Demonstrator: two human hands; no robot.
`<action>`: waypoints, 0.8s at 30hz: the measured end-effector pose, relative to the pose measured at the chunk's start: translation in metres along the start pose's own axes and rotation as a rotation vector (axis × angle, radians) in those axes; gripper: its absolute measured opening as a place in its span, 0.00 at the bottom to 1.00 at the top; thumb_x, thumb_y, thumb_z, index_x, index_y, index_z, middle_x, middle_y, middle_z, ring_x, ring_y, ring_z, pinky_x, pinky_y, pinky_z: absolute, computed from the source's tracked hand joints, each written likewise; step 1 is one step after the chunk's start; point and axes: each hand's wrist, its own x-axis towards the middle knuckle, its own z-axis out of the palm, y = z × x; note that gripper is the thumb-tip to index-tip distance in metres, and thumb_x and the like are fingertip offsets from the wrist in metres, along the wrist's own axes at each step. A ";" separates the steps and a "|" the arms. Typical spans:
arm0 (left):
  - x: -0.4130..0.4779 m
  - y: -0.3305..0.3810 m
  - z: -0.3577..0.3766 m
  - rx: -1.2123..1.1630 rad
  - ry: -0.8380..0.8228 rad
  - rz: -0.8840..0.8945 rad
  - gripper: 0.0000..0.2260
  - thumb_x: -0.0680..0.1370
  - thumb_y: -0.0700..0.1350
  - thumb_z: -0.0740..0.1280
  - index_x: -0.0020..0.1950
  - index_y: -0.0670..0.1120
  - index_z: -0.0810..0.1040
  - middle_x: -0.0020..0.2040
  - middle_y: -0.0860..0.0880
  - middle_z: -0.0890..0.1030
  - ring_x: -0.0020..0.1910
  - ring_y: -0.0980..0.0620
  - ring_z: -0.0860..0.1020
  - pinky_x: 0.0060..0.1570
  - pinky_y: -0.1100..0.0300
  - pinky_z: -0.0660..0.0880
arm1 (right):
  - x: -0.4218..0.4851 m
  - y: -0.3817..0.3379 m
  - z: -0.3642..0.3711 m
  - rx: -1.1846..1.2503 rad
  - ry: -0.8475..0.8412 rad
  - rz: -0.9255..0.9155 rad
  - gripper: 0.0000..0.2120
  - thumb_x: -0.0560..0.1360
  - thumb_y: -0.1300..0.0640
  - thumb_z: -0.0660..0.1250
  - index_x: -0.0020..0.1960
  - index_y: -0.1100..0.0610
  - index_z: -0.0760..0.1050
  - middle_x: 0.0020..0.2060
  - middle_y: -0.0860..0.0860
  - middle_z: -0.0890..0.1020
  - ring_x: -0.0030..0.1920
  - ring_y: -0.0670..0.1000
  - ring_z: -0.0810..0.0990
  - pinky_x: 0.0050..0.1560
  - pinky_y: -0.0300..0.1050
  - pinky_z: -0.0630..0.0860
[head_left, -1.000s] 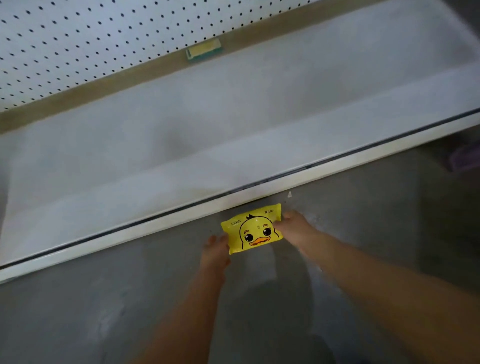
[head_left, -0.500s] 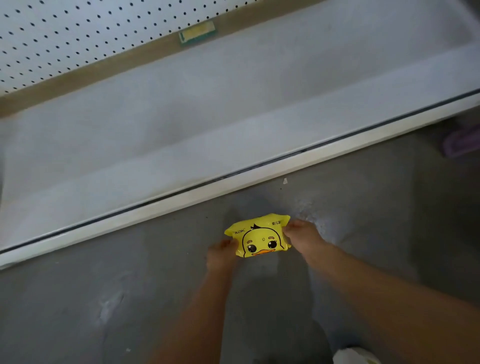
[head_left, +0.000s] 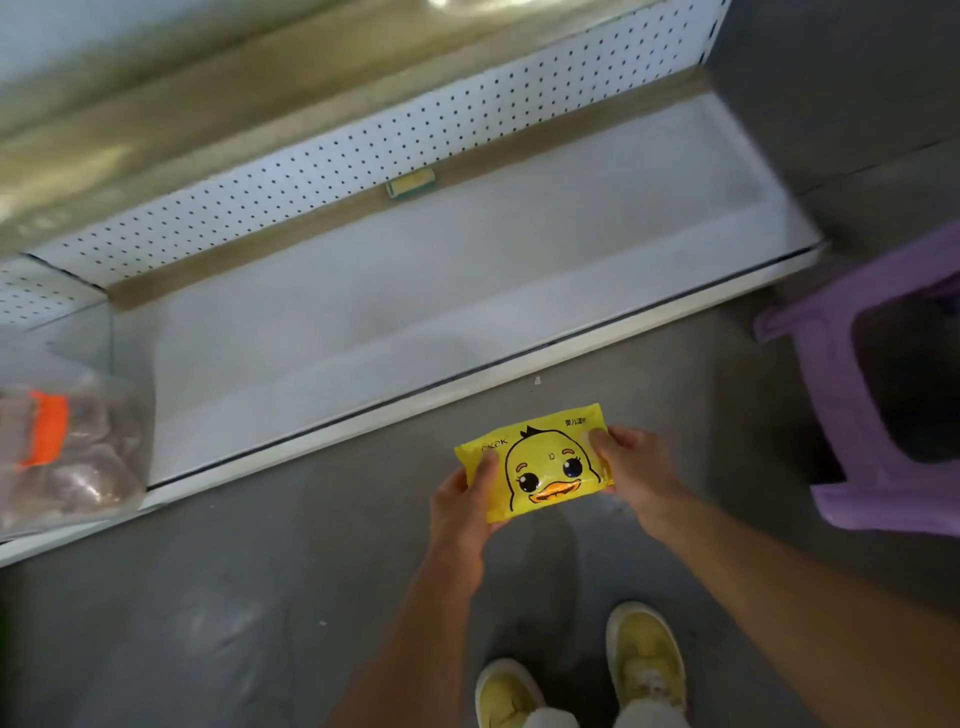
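The yellow duck-print wipes pack (head_left: 535, 462) is held in the air above the grey floor (head_left: 234, 597), between both hands. Its long axis runs left to right, with the right end tilted slightly farther away. The left hand (head_left: 460, 506) grips the left short end, thumb curled over the printed face. The right hand (head_left: 631, 467) pinches the right end the same way. Neither hand is nearer. The white bottom shelf (head_left: 363, 312) lies just beyond the pack on the far side, so any placing would go forward and down.
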 end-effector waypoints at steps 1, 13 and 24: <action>-0.015 0.009 0.001 0.001 0.015 0.007 0.05 0.79 0.50 0.68 0.47 0.50 0.80 0.42 0.50 0.84 0.41 0.52 0.82 0.37 0.58 0.79 | -0.015 -0.013 -0.008 0.004 0.013 -0.020 0.12 0.77 0.61 0.63 0.41 0.70 0.74 0.33 0.57 0.70 0.35 0.52 0.69 0.31 0.40 0.69; -0.205 0.154 0.017 -0.034 0.093 0.238 0.17 0.81 0.56 0.63 0.37 0.51 0.82 0.37 0.55 0.82 0.40 0.54 0.79 0.49 0.55 0.75 | -0.181 -0.175 -0.102 0.035 0.132 -0.294 0.12 0.77 0.63 0.64 0.38 0.70 0.75 0.31 0.55 0.68 0.33 0.49 0.65 0.28 0.40 0.61; -0.342 0.296 0.004 0.037 -0.052 0.493 0.17 0.80 0.55 0.65 0.38 0.47 0.84 0.40 0.47 0.84 0.41 0.51 0.79 0.45 0.60 0.76 | -0.304 -0.319 -0.164 0.126 0.133 -0.407 0.10 0.77 0.60 0.66 0.45 0.67 0.79 0.34 0.56 0.74 0.36 0.51 0.70 0.34 0.41 0.68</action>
